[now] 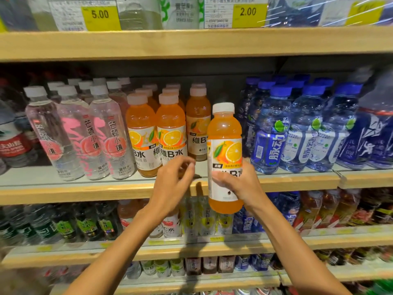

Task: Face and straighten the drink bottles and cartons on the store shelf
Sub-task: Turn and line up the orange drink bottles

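My right hand [240,184] grips an orange vitamin-drink bottle [225,133] with a white cap, held upright in front of the middle shelf's edge [85,191], label facing me. My left hand [172,184] hovers just left of it with fingers loosely curled, holding nothing, in front of the lower part of the second orange bottle [171,128]. More orange bottles [140,133] stand in rows on the shelf; one [197,124] stands farther back, leaving a gap at the front.
Pink-labelled clear bottles [114,135] stand left of the orange ones, blue-capped bottles [270,133] to the right. Wooden shelves above and below carry more drinks and yellow price tags [100,17].
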Available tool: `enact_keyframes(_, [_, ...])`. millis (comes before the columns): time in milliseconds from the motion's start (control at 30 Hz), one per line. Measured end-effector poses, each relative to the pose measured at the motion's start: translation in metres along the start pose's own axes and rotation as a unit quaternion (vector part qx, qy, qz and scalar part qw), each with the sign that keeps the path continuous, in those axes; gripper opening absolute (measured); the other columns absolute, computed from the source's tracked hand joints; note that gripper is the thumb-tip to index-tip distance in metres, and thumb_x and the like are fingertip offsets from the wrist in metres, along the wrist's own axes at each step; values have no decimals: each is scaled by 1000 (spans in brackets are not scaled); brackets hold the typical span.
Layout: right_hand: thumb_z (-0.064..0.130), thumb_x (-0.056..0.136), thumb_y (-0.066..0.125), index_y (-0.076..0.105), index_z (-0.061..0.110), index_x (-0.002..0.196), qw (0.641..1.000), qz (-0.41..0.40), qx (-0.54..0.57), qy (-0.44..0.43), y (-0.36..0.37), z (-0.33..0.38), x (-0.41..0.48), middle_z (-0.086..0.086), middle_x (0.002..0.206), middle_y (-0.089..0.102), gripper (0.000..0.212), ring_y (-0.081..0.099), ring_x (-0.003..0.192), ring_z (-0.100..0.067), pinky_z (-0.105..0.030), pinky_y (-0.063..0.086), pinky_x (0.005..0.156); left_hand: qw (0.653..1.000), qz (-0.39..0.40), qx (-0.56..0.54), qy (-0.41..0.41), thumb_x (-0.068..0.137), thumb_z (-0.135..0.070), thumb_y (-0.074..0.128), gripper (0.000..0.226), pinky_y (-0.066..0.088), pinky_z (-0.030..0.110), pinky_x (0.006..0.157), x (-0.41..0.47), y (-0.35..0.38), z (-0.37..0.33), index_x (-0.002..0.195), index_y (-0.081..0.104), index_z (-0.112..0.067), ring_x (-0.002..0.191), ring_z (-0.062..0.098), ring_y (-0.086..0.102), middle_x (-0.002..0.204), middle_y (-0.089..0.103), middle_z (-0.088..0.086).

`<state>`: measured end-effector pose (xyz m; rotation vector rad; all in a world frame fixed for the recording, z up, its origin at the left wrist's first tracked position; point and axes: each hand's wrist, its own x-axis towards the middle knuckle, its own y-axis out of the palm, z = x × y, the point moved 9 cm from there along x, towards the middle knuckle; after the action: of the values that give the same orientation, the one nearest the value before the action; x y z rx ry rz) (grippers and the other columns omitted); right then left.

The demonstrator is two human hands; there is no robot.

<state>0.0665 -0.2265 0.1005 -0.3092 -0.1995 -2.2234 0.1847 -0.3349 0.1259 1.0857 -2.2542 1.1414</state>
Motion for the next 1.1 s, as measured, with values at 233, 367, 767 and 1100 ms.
enact_keyframes(233, [40,49,76,60,11,100,997,74,32,8,21,1,-15,3,80,71,61,67,74,-9,-22,54,64,891,65,-409,-189,81,-49,55,33,57,23,73,31,28,-40,100,62,-23,83,10,71,87,74,-5])
enact_keyframes(367, [38,53,78,55,19,102,997,59,-27,-32,22,5,-18,6,80,70,57,68,72,-9,-23,52,60,893,32,-398,-208,64,-49,73,49,59,36,79,36,33,-49,104,64,-24,91,21,72,97,74,3])
enact_keyframes(767, [68,73,63,55,6,129,872,306,342,170,43,-25,-48,-22,112,64,85,65,99,-33,-44,51,90,734,185,-615,-223,52,-15,78,37,55,33,69,54,52,-77,87,66,-11,74,25,64,86,66,9])
enact_keyframes(1100, [45,73,76,53,7,121,827,379,392,139,65,-2,-57,-11,98,64,65,65,82,-22,-34,54,74,556,280,-764,-170,58,-19,83,49,56,34,75,54,73,-101,100,63,-3,78,26,65,93,66,13])
